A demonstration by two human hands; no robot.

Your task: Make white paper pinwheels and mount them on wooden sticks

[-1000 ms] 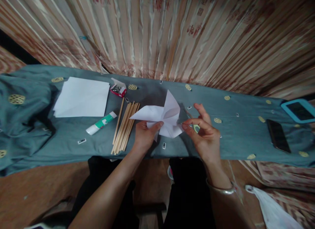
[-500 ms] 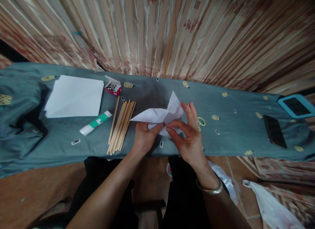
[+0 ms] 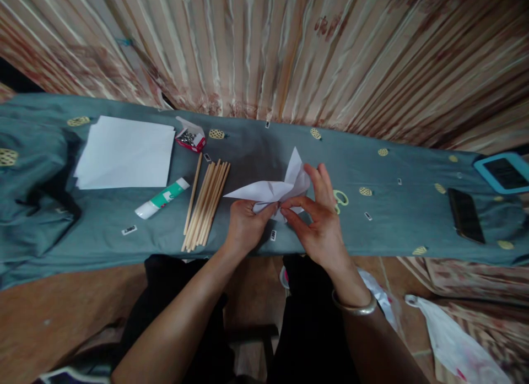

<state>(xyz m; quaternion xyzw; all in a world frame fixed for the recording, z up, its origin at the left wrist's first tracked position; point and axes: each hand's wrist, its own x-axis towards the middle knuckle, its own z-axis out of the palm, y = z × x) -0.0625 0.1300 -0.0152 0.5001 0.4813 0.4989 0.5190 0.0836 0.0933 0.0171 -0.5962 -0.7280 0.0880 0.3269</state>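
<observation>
My right hand (image 3: 316, 224) just came in pinched at the folded paper (image 3: 264, 191); left hand (image 3: 247, 225) pinches it, so I'm onto the middle.

Left hand (image 3: 246, 227) grips folded white paper (image 3: 266, 191), thumb near its middle. Right hand (image 3: 320, 227): thumb and index tips pinched together against the same paper, just right of the left thumb; whatever's between them is too small to tell. Bracelet (image 3: 355, 307) on right wrist. Just left of left hand: stick bundle (image 3: 206, 207), then single stick (image 3: 192, 195), then glue tube (image 3: 162, 198). Farther left and beyond: paper stack (image 3: 126, 152), small red box (image 3: 191, 137), lid up, metal bits inside. Just right of right hand: green-handled scissors (image 3: 339, 199), partly hidden. Well right: phone (image 3: 465, 216), blue-framed tablet (image 3: 504, 172).
</observation>
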